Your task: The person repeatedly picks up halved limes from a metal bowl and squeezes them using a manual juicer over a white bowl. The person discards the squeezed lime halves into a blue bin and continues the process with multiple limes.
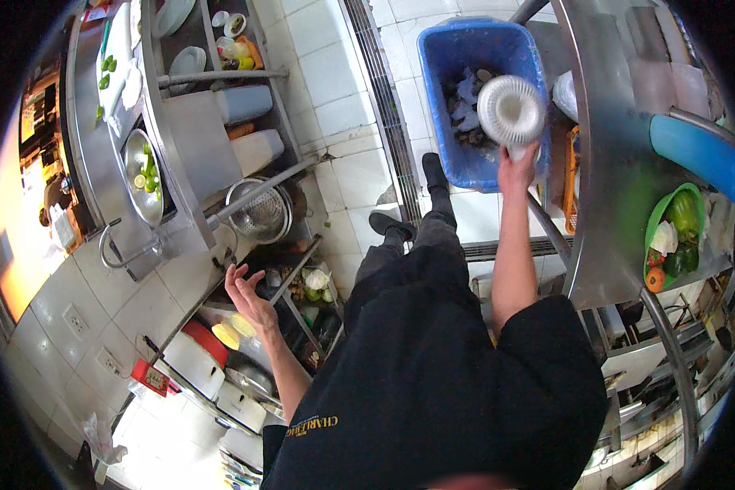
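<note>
My right hand (519, 165) grips a white fluted round object (511, 110) by its near end, over the right side of a blue plastic bin (432, 110). The object looks like a dish or lid; its exact kind cannot be told. Dark scraps and crumpled whitish material (465, 110) lie in the bin. My left hand (251, 301) is empty, its fingers apart, out to the left below the corner of the steel counter.
A steel counter (187, 202) on the left bears a metal bowl (133, 199) of limes. At right, a steel table (612, 184) holds a green basin (652, 233) of vegetables. A floor drain grate (383, 104) runs between them. Colanders (260, 211) sit on a low shelf.
</note>
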